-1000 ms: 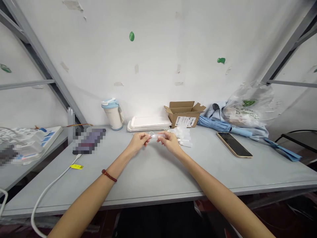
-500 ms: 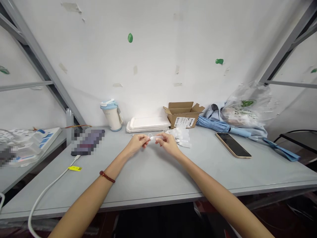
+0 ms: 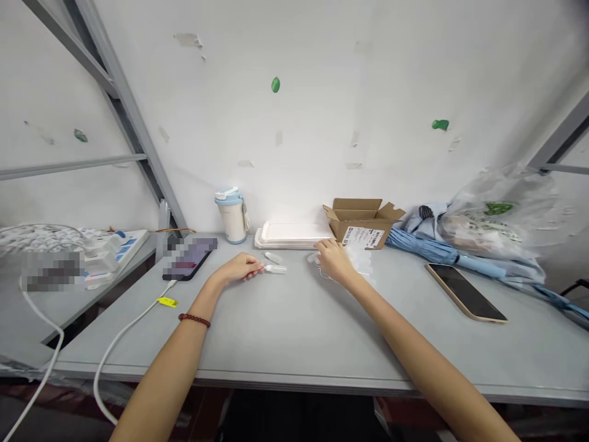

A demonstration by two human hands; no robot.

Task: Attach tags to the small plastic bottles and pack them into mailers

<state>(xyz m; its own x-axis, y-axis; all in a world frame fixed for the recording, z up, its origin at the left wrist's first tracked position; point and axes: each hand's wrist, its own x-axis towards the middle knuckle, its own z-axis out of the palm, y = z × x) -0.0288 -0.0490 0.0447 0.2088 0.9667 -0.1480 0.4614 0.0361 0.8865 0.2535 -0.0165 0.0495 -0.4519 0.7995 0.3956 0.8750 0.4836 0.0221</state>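
Observation:
My left hand (image 3: 240, 267) is closed in a pinch at the capped end of a small clear plastic tube (image 3: 277, 269), which lies low over the table and points right. Just behind it a second small tube (image 3: 273, 258) rests on the table. To the right, my right hand (image 3: 335, 259) reaches down with bent fingers over a small whitish tube-like piece (image 3: 313, 258) with a thin white loop. Its fingertips partly hide what they touch. Beside that hand is a pile of clear and white small tubes (image 3: 364, 259), partly covered by the wrist.
Behind the hands stand a stack of white trays (image 3: 294, 236), an opened cardboard box (image 3: 363, 230) and a cream-blue cup (image 3: 232, 218). At right lie a phone (image 3: 464, 293), a folded blue umbrella (image 3: 423, 247) and a plastic bag (image 3: 501, 215). A cabled dark device (image 3: 191, 261) is at left.
Earlier both hands held one small tube together at the middle. Now they are apart: the left with a tube on the left, the right over by the pile. The view has turned left.

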